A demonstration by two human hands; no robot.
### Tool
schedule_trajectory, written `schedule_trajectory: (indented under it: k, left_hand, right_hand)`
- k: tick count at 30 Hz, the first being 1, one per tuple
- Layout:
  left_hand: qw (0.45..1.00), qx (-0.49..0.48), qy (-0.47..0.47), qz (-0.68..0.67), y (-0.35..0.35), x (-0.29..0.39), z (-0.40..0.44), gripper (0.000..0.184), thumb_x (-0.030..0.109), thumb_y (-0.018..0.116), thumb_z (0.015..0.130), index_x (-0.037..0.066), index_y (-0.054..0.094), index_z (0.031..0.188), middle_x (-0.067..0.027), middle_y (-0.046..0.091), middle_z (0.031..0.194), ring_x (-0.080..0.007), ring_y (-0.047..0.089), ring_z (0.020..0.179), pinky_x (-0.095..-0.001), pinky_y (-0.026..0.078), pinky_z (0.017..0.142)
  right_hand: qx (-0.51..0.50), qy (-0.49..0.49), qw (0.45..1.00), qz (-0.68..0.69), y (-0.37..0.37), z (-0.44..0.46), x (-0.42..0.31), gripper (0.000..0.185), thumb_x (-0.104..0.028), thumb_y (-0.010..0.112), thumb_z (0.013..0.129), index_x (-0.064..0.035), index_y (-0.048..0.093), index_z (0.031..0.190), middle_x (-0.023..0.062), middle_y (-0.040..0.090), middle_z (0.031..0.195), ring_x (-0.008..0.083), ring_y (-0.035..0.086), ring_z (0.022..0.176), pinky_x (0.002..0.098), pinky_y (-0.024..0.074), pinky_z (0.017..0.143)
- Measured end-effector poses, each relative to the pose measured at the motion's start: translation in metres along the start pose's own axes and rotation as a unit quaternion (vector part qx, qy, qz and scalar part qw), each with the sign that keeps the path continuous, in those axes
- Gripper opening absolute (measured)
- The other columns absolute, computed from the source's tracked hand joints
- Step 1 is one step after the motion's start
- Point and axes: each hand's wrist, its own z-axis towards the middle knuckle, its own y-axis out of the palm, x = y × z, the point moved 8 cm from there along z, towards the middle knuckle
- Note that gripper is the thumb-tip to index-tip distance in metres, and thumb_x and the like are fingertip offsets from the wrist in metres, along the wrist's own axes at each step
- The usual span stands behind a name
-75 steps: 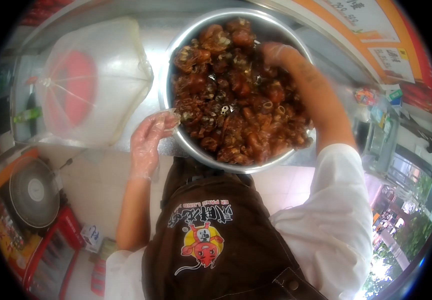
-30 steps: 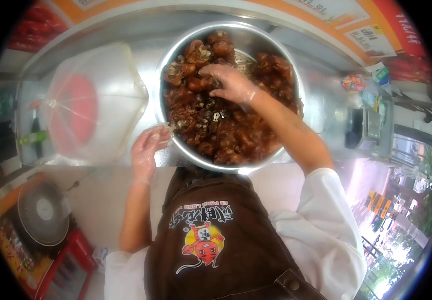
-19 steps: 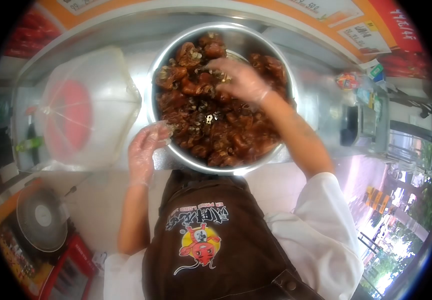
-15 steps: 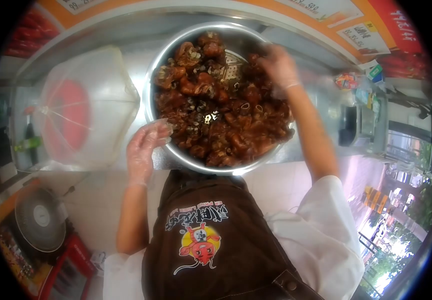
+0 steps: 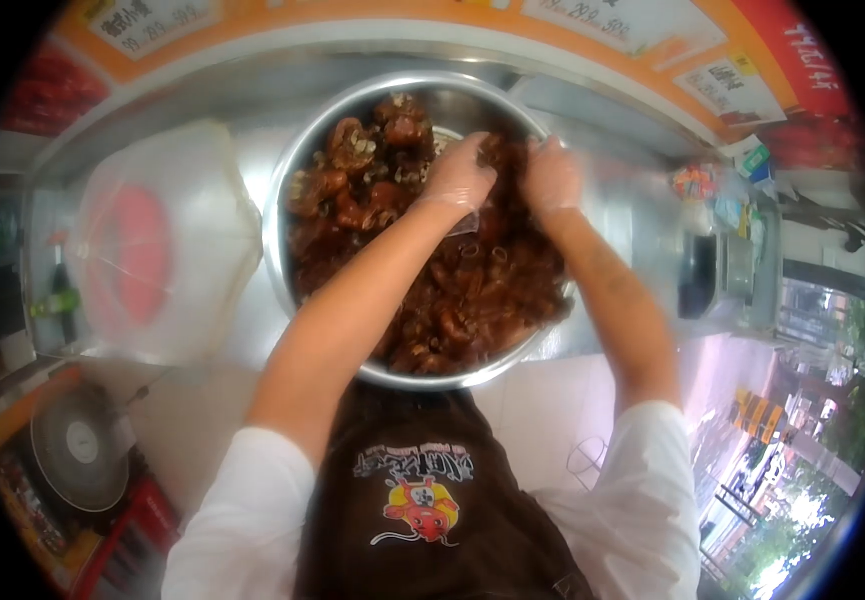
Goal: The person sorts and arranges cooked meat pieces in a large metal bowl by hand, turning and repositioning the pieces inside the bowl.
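Observation:
A round metal bowl [image 5: 278, 250] holds a heap of glossy brown braised meat pieces [image 5: 433, 320]. Both my hands wear clear plastic gloves and are over the far right part of the bowl. My left hand [image 5: 461, 175] is closed on a dark brown meat piece [image 5: 503, 155] that lies between the two hands. On the other side of that piece, my right hand [image 5: 553, 178] grips it near the bowl's rim. The fingertips of both hands are partly hidden by the meat. Part of a perforated metal plate [image 5: 443, 136] shows at the back of the bowl.
Left of the bowl, a translucent mesh cover [image 5: 193, 230] stands over something red on the metal counter [image 5: 263, 130]. Packets [image 5: 695, 182] and a dark metal-edged container [image 5: 703, 275] are at the right. A round fan [image 5: 81, 450] is at the lower left.
My left hand has moved from the bowl's near left rim to its far right part and closed on meat. My right hand stays near the right rim. The bowl sits slightly lower in view.

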Motion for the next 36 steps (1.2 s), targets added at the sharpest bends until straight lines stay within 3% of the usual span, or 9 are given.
schedule_trajectory:
  k: [6, 8, 14, 21, 24, 28, 30, 34, 36]
  left_hand:
    - [0.975, -0.061, -0.029, 0.214, 0.059, -0.045, 0.059, 0.088, 0.023, 0.085, 0.083, 0.017, 0.045, 0.162, -0.0252, 0.044, 0.163, -0.0428, 0.049, 0.146, -0.0457, 0.042, 0.122]
    - [0.973, -0.038, -0.010, 0.228, 0.065, -0.052, 0.069, 0.087, 0.021, 0.086, 0.082, 0.016, 0.048, 0.160, -0.0234, 0.045, 0.162, -0.0431, 0.051, 0.144, -0.0453, 0.043, 0.121]
    - [0.970, 0.032, -0.059, 0.232, 0.071, -0.074, 0.090, 0.059, 0.014, 0.086, 0.082, 0.006, 0.061, 0.135, -0.0187, 0.065, 0.128, -0.0358, 0.067, 0.121, -0.0447, 0.054, 0.104]
    - [0.933, 0.083, -0.131, -0.324, 0.074, -0.147, 0.124, 0.056, 0.000, 0.088, 0.078, -0.002, 0.061, 0.127, -0.0081, 0.072, 0.107, -0.0172, 0.069, 0.099, -0.0321, 0.057, 0.094]
    - [0.945, 0.140, -0.159, -0.250, 0.018, -0.054, 0.067, 0.055, -0.003, 0.087, 0.078, 0.000, 0.062, 0.127, -0.0086, 0.074, 0.105, -0.0207, 0.072, 0.096, -0.0349, 0.059, 0.091]
    - [0.822, 0.123, -0.235, -0.504, -0.032, -0.013, -0.007, 0.063, -0.002, 0.085, 0.082, 0.008, 0.059, 0.139, -0.0138, 0.069, 0.126, -0.0301, 0.071, 0.118, -0.0442, 0.063, 0.096]
    - [0.833, 0.075, -0.185, -0.516, -0.082, 0.003, -0.046, 0.080, 0.002, 0.082, 0.087, 0.004, 0.041, 0.156, -0.0160, 0.061, 0.142, -0.0305, 0.064, 0.129, -0.0433, 0.061, 0.104]
    - [0.876, 0.084, -0.138, -0.455, -0.188, 0.019, -0.138, 0.076, 0.012, 0.082, 0.088, 0.007, 0.047, 0.155, -0.0166, 0.059, 0.143, -0.0317, 0.059, 0.136, -0.0489, 0.053, 0.111]
    - [0.882, 0.117, -0.155, -0.428, -0.222, 0.001, -0.177, 0.073, 0.014, 0.082, 0.088, 0.008, 0.050, 0.153, -0.0161, 0.060, 0.142, -0.0313, 0.059, 0.135, -0.0494, 0.052, 0.112]
  right_hand:
    - [0.049, 0.011, 0.988, 0.147, -0.013, -0.011, 0.012, 0.039, -0.016, 0.068, 0.094, -0.0106, 0.067, 0.132, 0.0188, 0.062, 0.129, 0.0405, 0.068, 0.109, 0.0514, 0.0580, 0.093]
    - [-0.050, 0.042, 0.967, 0.246, -0.024, -0.015, 0.022, 0.051, -0.021, 0.076, 0.087, -0.0111, 0.061, 0.134, 0.0195, 0.061, 0.131, 0.0405, 0.066, 0.118, 0.0511, 0.0591, 0.095]
    - [0.107, 0.006, 0.884, 0.454, 0.001, -0.015, 0.063, 0.060, -0.028, 0.083, 0.079, -0.0153, 0.062, 0.135, 0.0194, 0.065, 0.129, 0.0407, 0.069, 0.114, 0.0494, 0.0577, 0.098]
    - [0.016, 0.047, 0.640, 0.767, 0.013, -0.017, 0.082, 0.065, -0.002, 0.086, 0.084, -0.0027, 0.057, 0.141, 0.0083, 0.068, 0.133, 0.0189, 0.067, 0.117, 0.0347, 0.0540, 0.104]
    - [0.013, 0.035, 0.594, 0.803, 0.029, -0.012, 0.086, 0.069, -0.004, 0.088, 0.084, -0.0035, 0.056, 0.146, 0.0071, 0.067, 0.135, 0.0186, 0.065, 0.120, 0.0356, 0.0532, 0.105]
    - [-0.009, -0.008, 0.598, 0.802, 0.011, -0.020, 0.080, 0.053, -0.010, 0.085, 0.087, -0.0025, 0.062, 0.134, 0.0062, 0.073, 0.117, 0.0162, 0.068, 0.109, 0.0333, 0.0539, 0.099]
    - [-0.011, -0.010, 0.615, 0.789, -0.015, -0.031, 0.074, 0.045, -0.009, 0.082, 0.088, -0.0023, 0.064, 0.129, 0.0063, 0.073, 0.111, 0.0162, 0.068, 0.106, 0.0330, 0.0540, 0.098]
    - [-0.020, -0.003, 0.609, 0.793, -0.021, -0.034, 0.063, 0.045, -0.008, 0.083, 0.087, -0.0026, 0.065, 0.128, 0.0053, 0.073, 0.111, 0.0154, 0.067, 0.104, 0.0331, 0.0538, 0.097]
    - [-0.072, -0.038, 0.641, 0.763, -0.010, -0.030, 0.052, 0.091, -0.022, 0.079, 0.092, 0.0057, 0.031, 0.163, 0.0237, 0.065, 0.140, 0.0307, 0.064, 0.129, 0.0393, 0.0503, 0.109]
